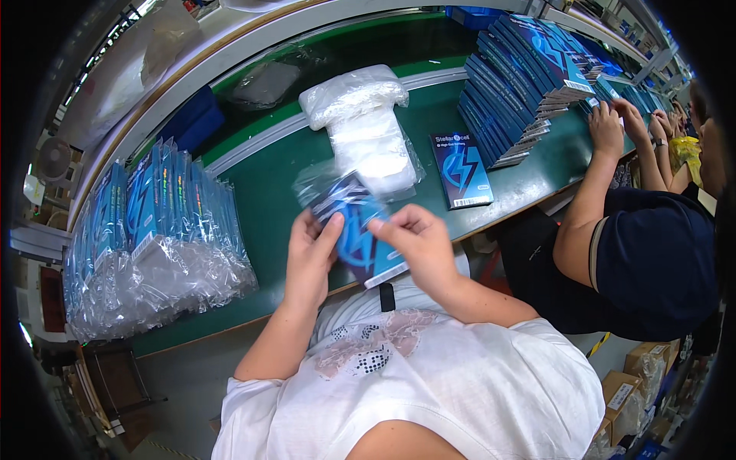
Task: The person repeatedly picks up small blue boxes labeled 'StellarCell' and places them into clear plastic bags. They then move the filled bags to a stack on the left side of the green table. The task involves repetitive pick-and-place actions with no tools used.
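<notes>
Between my hands is a flat blue box [359, 247] with a light-blue lightning emblem, tilted above the table's front edge. My left hand [313, 247] grips its left side, thumb on the front. My right hand [418, 244] pinches at its right side. A clear plastic bag [316, 182] spreads around the box's far end; blur hides how far it covers the box. Just beyond lies a stack of clear plastic bags [368, 142]. One similar blue box [461, 170] lies flat to the right of the bags.
Many blue boxes stand in leaning stacks [510, 84] at the far right. Bagged boxes [157, 203] stand in rows on the left of the green table [270, 192]. A co-worker's hands [609, 126] work at the right. A blue bin [192, 119] sits behind the rail.
</notes>
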`<state>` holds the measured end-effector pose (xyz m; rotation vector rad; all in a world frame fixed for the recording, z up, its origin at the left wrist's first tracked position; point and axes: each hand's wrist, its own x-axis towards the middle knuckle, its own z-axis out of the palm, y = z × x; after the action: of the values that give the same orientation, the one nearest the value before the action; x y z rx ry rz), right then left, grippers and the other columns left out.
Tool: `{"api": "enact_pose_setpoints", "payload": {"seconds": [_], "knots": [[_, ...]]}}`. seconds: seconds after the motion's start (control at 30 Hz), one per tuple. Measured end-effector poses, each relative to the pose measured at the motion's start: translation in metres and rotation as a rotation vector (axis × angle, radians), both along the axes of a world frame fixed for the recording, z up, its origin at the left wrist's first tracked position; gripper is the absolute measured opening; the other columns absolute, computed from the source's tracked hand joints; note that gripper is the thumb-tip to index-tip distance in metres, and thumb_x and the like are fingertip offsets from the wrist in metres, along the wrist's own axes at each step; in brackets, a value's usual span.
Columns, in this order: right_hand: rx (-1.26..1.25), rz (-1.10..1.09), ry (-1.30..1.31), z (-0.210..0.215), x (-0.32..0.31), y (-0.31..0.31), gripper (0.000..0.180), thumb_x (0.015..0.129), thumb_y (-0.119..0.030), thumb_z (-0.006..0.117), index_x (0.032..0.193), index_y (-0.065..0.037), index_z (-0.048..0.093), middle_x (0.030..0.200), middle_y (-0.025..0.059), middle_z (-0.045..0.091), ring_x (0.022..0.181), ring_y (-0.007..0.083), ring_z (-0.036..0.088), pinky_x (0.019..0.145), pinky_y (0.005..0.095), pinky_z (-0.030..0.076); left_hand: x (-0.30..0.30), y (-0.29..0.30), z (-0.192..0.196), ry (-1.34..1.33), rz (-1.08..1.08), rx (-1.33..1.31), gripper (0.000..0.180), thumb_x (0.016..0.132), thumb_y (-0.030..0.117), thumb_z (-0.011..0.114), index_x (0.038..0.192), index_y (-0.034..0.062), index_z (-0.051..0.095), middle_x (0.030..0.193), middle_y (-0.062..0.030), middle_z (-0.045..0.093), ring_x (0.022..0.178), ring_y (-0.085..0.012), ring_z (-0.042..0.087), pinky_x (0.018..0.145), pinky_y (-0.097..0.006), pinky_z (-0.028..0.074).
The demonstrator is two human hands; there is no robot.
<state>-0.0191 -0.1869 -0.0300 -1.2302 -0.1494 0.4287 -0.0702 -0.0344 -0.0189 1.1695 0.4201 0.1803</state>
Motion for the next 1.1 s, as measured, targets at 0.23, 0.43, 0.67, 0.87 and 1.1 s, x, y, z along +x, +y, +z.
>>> {"api": "enact_pose_setpoints", "payload": {"seconds": [0.23,0.43,0.67,0.87,1.1], "knots": [[-0.268,0.405,-0.387,0.02,0.011,0.006,0.041,0.077,-0.015,0.075,0.112,0.001,0.06,0.075,0.0025,0.059,0.061,0.0046,0.051,0.054,0.0201,0.042,-0.018,0.027,0.013,-0.09,0.155,-0.221,0.026,0.09,0.008,0.055,0.115,-0.0006,0.054,0.109,-0.0093,0.062,0.097,-0.0177,0.061,0.086,-0.032,0.048],[-0.222,0.026,-1.039,0.048,0.019,0.004,0.054,0.078,0.004,0.062,0.13,-0.005,0.051,0.088,0.0092,0.062,0.07,0.015,0.059,0.064,0.0259,0.047,-0.03,-0.006,0.041,-0.14,-0.266,-0.261,0.039,0.093,0.012,0.053,0.126,-0.0046,0.044,0.118,-0.0176,0.057,0.109,-0.028,0.058,0.094,-0.043,0.048],[-0.055,-0.095,-1.177,0.062,0.009,-0.007,0.02,0.072,0.014,0.045,0.083,0.002,0.057,0.081,0.0147,0.058,0.072,0.023,0.057,0.064,0.0298,0.046,-0.021,-0.006,0.04,-0.088,-0.462,-0.334,0.043,0.098,0.029,0.044,0.129,-0.0007,0.043,0.121,-0.012,0.053,0.106,-0.0226,0.058,0.092,-0.038,0.046],[-0.008,0.475,-1.334,0.069,-0.013,0.012,0.029,0.074,-0.004,0.062,0.103,0.0,0.065,0.09,0.0117,0.063,0.079,0.0271,0.06,0.072,0.0361,0.045,-0.018,0.0,0.057,0.102,-0.31,-0.44,0.045,0.088,0.008,0.05,0.132,-0.0013,0.043,0.122,-0.0137,0.055,0.109,-0.0219,0.056,0.092,-0.034,0.046],[0.024,0.705,-0.976,0.072,0.003,-0.016,0.034,0.077,-0.01,0.065,0.109,0.001,0.064,0.094,0.0136,0.067,0.086,0.0274,0.065,0.076,0.0341,0.048,-0.054,0.055,0.129,-0.618,0.381,0.684,0.05,0.075,-0.005,0.051,0.125,-0.003,0.052,0.122,-0.013,0.056,0.109,-0.0193,0.056,0.092,-0.03,0.044]]}}
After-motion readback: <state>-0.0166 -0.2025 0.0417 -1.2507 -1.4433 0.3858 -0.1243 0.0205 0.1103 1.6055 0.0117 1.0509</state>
